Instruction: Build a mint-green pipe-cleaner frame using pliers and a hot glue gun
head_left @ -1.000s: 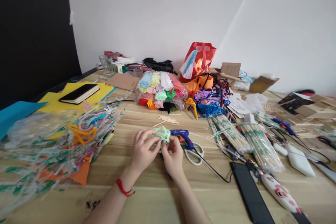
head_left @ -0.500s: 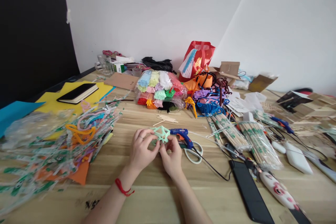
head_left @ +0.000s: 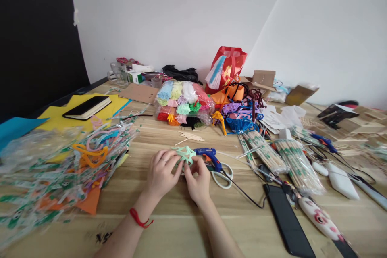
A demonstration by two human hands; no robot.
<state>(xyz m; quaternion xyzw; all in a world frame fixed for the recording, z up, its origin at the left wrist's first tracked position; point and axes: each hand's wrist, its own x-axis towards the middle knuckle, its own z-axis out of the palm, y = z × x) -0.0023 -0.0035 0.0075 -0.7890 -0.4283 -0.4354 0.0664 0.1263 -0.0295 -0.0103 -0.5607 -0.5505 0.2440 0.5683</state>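
A mint-green openwork shape bent from fuzzy pipe cleaner [head_left: 185, 153] is held between my two hands over the wooden table. My left hand [head_left: 163, 171], with a ring and a red wrist cord, pinches its left and lower side. On the right, my right hand [head_left: 198, 177] grips its lower edge between thumb and fingers. Fingers cover part of the shape. Just beyond my right hand lies a blue glue gun [head_left: 208, 155], its black cord running right. A few short wooden sticks [head_left: 190, 136] lie past the shape.
Crumpled plastic wrappers [head_left: 60, 173] spread over the left side, near a black notebook [head_left: 87, 107]. A bag of colourful pipe cleaners [head_left: 184, 102] sits ahead. To the right are bundled wooden sticks [head_left: 299, 165] and a black phone [head_left: 287, 219]. A red bag [head_left: 228, 68] stands behind.
The pipe-cleaner shape is turned slightly in my fingers, and my left hand has shifted a little to the left. Both hands keep their hold. The view has shifted slightly.
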